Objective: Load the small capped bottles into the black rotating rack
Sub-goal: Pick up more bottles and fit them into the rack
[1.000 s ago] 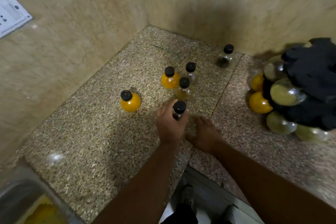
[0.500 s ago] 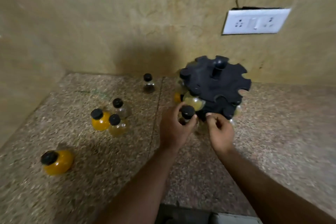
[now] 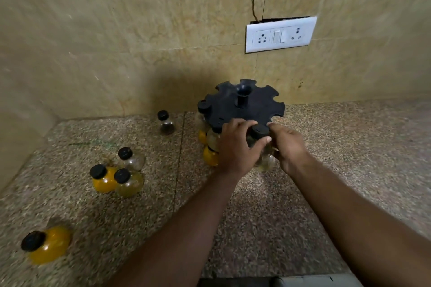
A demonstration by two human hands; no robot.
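Observation:
The black rotating rack (image 3: pixel 242 105) stands on the counter against the back wall, with several bottles hanging in its left and front slots. My left hand (image 3: pixel 235 147) grips a small black-capped bottle (image 3: pixel 259 131) at the rack's near rim. My right hand (image 3: pixel 288 147) is beside it with fingertips at the cap and rack edge; whether it grips anything is unclear. Loose bottles stand on the counter: a clear one (image 3: pixel 165 122) near the wall, a cluster of three (image 3: pixel 117 176) at left, and a yellow one (image 3: pixel 45 244) at the near left.
A white socket and switch plate (image 3: pixel 281 35) is on the wall above the rack, with a wire running up from it. The speckled stone counter (image 3: pixel 349 147) meets tiled walls at the back and left. The counter's front edge lies at the bottom.
The view swung right from the bottle cluster to the rack. My left hand carried the bottle from the counter up to the rack's near rim, and my right hand came to the rack beside it.

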